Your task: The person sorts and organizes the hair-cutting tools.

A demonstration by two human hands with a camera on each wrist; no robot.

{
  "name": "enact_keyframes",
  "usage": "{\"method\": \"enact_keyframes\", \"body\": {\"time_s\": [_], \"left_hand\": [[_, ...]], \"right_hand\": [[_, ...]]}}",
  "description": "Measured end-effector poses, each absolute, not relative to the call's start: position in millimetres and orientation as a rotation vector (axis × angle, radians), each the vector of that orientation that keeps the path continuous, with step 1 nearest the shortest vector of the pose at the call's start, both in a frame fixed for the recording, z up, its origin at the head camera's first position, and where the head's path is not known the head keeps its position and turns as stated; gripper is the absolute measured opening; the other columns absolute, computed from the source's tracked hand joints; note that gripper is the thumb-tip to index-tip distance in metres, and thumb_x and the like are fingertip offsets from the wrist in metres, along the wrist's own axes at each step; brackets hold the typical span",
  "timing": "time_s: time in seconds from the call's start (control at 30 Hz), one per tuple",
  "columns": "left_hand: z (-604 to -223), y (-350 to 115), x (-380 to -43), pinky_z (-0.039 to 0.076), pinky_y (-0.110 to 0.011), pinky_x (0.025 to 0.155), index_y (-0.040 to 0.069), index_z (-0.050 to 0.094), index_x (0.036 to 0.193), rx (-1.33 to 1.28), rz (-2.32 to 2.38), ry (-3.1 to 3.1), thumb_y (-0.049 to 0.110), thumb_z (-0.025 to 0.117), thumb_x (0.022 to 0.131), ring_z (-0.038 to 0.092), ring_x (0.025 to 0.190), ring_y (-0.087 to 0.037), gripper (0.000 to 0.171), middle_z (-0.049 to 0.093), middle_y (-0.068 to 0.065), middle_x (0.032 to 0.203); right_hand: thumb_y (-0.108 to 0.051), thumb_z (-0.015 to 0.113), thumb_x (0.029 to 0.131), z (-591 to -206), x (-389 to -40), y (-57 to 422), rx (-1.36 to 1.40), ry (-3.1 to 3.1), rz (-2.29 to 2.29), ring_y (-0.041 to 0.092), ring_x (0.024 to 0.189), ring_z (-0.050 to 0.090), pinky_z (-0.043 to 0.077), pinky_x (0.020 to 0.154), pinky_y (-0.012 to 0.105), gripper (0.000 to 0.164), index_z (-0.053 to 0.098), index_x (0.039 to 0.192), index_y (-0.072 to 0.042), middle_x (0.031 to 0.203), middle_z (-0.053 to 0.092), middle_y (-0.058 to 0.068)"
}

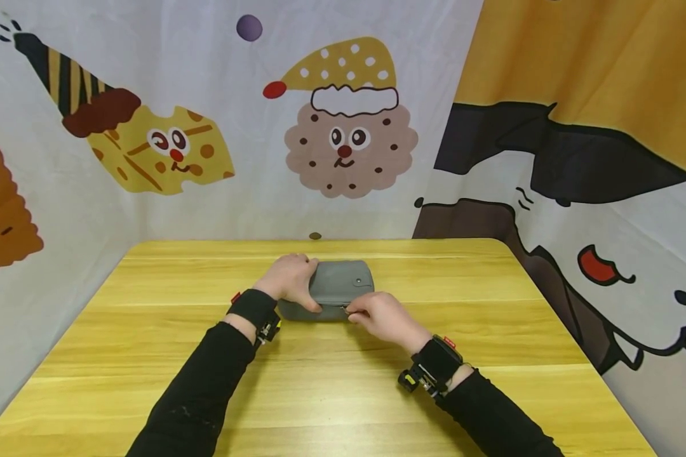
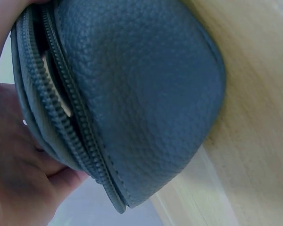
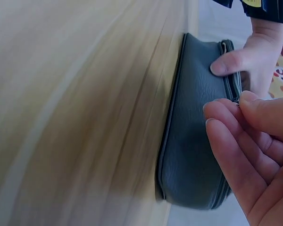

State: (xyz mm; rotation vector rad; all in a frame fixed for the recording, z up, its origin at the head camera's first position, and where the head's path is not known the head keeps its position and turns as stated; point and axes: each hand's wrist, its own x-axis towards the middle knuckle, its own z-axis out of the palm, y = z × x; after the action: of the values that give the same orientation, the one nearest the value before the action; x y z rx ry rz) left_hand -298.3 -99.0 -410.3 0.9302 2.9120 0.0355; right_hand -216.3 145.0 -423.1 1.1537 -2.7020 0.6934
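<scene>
A grey zippered pouch [image 1: 340,279] with pebbled, leather-like sides rests on the table, a small snap tab on its upper face. My left hand [image 1: 288,279] grips its left end, thumb on the front side and fingers over the top. At the front edge, the thumb and a finger of my right hand [image 1: 385,316] pinch the zipper pull [image 1: 344,309], which those fingertips mostly hide. In the left wrist view the zipper [image 2: 56,89] gapes along the left end, and a pale edge of something shows inside.
The light wood-grain table [image 1: 331,393] extends around the pouch on all sides. Behind it hangs a white curtain [image 1: 206,76] printed with cartoon figures, and more printed cloth [image 1: 594,165] covers the right side. Each wrist carries a black strap with a small camera.
</scene>
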Motion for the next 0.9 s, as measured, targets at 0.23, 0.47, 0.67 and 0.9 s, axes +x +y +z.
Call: {"method": "enact_keyframes", "body": {"time_s": [0.23, 0.47, 0.67, 0.9], "left_hand": [[-410.5, -99.9, -298.8, 0.044, -0.052, 0.100, 0.002, 0.045, 0.146, 0.940, 0.032, 2.918, 0.069, 0.078, 0.065, 0.054, 0.119, -0.037, 0.110, 0.056, -0.020, 0.132], [-410.8, -98.9, -297.6, 0.046, -0.050, 0.097, 0.001, 0.047, 0.145, 0.957, 0.013, 2.931, 0.069, 0.078, 0.064, 0.056, 0.115, -0.036, 0.110, 0.058, -0.020, 0.128], [-411.8, -98.6, -297.6, 0.046, -0.049, 0.096, 0.002, 0.047, 0.145, 0.963, 0.000, 2.937, 0.069, 0.078, 0.063, 0.057, 0.113, -0.035, 0.110, 0.058, -0.019, 0.127], [-411.6, -98.4, -298.4, 0.045, -0.049, 0.098, 0.002, 0.046, 0.146, 0.963, -0.013, 2.936, 0.069, 0.077, 0.064, 0.056, 0.114, -0.035, 0.111, 0.058, -0.019, 0.128]], "right_hand": [[-0.011, 0.072, 0.091, -426.4, -217.9, 131.0, 1.142, -2.697, 0.674, 0.015, 0.081, 0.068, 0.056, 0.074, 0.029, 0.010, 0.078, 0.099, -0.008, 0.090, 0.073, 0.000], [-0.011, 0.073, 0.091, -427.9, -218.5, 121.7, 1.159, -2.690, 0.653, 0.015, 0.081, 0.069, 0.056, 0.075, 0.030, 0.009, 0.078, 0.098, -0.008, 0.090, 0.074, 0.000], [-0.011, 0.073, 0.091, -427.1, -219.0, 113.9, 1.170, -2.698, 0.656, 0.015, 0.082, 0.069, 0.056, 0.075, 0.030, 0.010, 0.078, 0.099, -0.007, 0.090, 0.074, 0.001], [-0.012, 0.073, 0.091, -427.7, -219.6, 110.3, 1.151, -2.731, 0.653, 0.010, 0.073, 0.066, 0.055, 0.073, 0.028, 0.010, 0.078, 0.099, -0.008, 0.085, 0.073, -0.002]]}}
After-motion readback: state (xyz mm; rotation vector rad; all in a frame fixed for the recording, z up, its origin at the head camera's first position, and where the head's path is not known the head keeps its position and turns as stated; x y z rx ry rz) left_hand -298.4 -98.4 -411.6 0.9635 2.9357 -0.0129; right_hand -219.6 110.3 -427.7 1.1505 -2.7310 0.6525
